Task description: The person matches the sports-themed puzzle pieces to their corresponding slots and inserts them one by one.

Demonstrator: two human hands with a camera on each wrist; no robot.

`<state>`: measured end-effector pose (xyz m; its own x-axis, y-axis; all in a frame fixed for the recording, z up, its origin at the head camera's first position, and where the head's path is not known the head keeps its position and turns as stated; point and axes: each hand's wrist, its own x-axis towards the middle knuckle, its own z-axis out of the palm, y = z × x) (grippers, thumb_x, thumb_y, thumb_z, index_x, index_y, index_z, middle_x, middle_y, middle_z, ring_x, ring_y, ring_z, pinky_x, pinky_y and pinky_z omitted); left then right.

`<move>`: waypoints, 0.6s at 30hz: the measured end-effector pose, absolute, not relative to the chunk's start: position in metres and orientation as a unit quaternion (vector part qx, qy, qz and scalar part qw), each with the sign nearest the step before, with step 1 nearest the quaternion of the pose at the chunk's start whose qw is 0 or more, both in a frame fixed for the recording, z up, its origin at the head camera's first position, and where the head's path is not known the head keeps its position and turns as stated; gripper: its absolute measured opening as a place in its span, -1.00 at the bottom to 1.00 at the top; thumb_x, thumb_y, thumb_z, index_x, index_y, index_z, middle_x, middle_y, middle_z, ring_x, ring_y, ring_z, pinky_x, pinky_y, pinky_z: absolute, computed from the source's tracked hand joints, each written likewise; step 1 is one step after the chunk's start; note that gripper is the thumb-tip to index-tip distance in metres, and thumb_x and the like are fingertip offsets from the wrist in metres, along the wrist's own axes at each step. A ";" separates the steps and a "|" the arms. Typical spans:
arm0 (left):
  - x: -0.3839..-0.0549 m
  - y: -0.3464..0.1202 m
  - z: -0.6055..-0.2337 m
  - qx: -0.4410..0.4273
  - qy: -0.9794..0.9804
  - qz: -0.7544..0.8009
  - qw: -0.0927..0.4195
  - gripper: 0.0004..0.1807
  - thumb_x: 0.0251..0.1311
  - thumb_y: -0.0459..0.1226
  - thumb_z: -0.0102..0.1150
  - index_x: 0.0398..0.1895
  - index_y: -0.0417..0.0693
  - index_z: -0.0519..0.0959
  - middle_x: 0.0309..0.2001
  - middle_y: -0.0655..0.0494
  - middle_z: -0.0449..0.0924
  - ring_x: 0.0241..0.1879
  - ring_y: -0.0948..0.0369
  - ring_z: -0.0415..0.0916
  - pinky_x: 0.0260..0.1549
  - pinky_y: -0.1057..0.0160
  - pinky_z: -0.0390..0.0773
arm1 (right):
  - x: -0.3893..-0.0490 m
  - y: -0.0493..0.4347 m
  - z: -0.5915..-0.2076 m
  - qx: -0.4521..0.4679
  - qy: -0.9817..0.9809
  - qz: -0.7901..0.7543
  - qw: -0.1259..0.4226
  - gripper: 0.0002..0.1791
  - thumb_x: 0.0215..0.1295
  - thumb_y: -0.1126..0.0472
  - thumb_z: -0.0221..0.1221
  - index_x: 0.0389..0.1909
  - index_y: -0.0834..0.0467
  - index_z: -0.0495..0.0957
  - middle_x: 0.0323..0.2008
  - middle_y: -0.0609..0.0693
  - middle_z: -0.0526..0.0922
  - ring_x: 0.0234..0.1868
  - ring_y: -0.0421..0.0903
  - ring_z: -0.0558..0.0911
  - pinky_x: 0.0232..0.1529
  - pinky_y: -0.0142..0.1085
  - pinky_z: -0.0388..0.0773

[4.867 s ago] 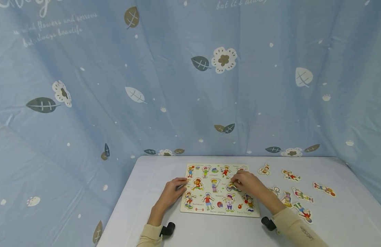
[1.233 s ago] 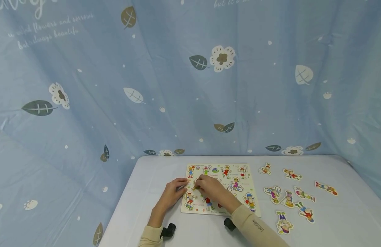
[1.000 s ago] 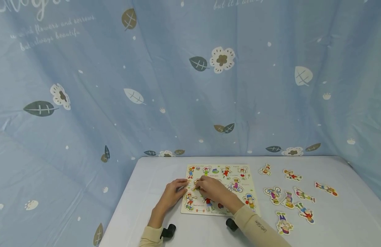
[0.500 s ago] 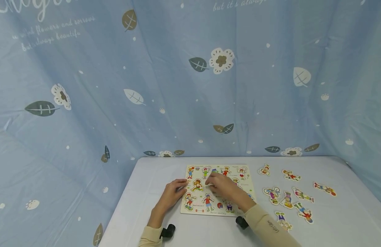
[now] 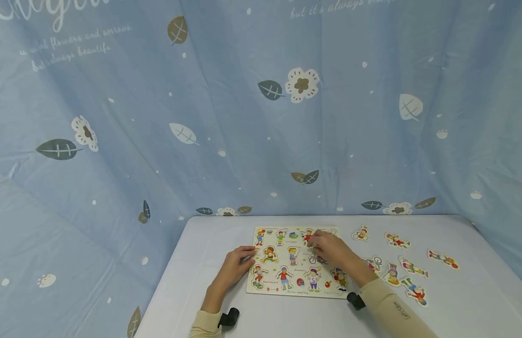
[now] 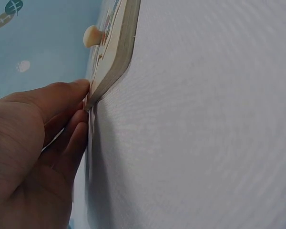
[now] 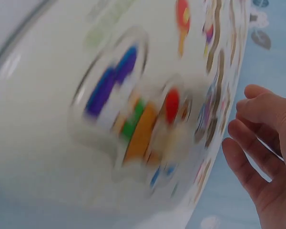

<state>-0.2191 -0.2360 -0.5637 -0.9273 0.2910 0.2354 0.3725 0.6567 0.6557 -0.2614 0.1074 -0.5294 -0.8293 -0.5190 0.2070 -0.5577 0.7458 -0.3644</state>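
The pale puzzle board, printed with children at sports, lies on the table. My left hand rests at its left edge, thumb and fingertips touching that edge in the left wrist view. A running figure piece sits at the board's left middle. My right hand is above the board's right part, fingers loosely bent and apart, holding nothing in the right wrist view. Below it a table tennis figure appears blurred. A wooden knob stands up from the board in the left wrist view.
Several loose figure pieces lie right of the board, among them a red-shirted footballer, a basketball figure and a cyclist piece, partly behind the right arm. A blue patterned curtain hangs behind the white table.
My right hand has let go of the running figure piece at the board's left and moved right across the board. The left hand has stayed at the left edge.
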 end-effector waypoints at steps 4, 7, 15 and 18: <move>-0.218 -0.237 -0.565 -0.186 -0.909 -0.368 0.058 -0.69 0.25 -0.33 0.25 0.05 -0.23 0.65 0.16 -0.01 0.60 0.23 -0.03 0.51 0.22 -0.07 0.48 | -0.263 0.124 -0.529 0.265 -0.940 0.210 0.036 -0.83 0.22 0.29 0.31 -0.21 0.00 0.70 -0.16 -0.15 0.64 -0.13 -0.15 0.65 -0.12 -0.21 0.66; -0.218 -0.237 -0.566 -0.188 -0.909 -0.368 0.057 -0.68 0.25 -0.33 0.24 0.05 -0.24 0.65 0.16 -0.03 0.60 0.23 -0.04 0.51 0.22 -0.07 0.47 | -0.267 0.138 -0.530 0.256 -0.943 0.209 0.035 -0.83 0.22 0.31 0.30 -0.22 0.00 0.70 -0.17 -0.15 0.63 -0.14 -0.15 0.64 -0.11 -0.19 0.65; -0.217 -0.237 -0.564 -0.186 -0.909 -0.371 0.047 -0.67 0.27 -0.31 0.23 0.06 -0.27 0.63 0.18 -0.05 0.58 0.25 -0.04 0.49 0.24 -0.08 0.45 | -0.279 0.176 -0.531 0.261 -0.944 0.192 0.054 -0.81 0.16 0.41 0.31 -0.28 0.06 0.71 -0.23 -0.07 0.65 -0.20 -0.07 0.64 -0.18 -0.15 0.65; -0.217 -0.237 -0.563 -0.189 -0.908 -0.370 0.050 -0.68 0.27 -0.32 0.23 0.06 -0.28 0.63 0.18 -0.06 0.58 0.24 -0.05 0.49 0.23 -0.09 0.45 | -0.282 0.186 -0.532 0.254 -0.948 0.181 0.063 -0.79 0.13 0.45 0.29 -0.30 0.08 0.72 -0.23 -0.03 0.66 -0.16 -0.01 0.64 -0.13 -0.08 0.65</move>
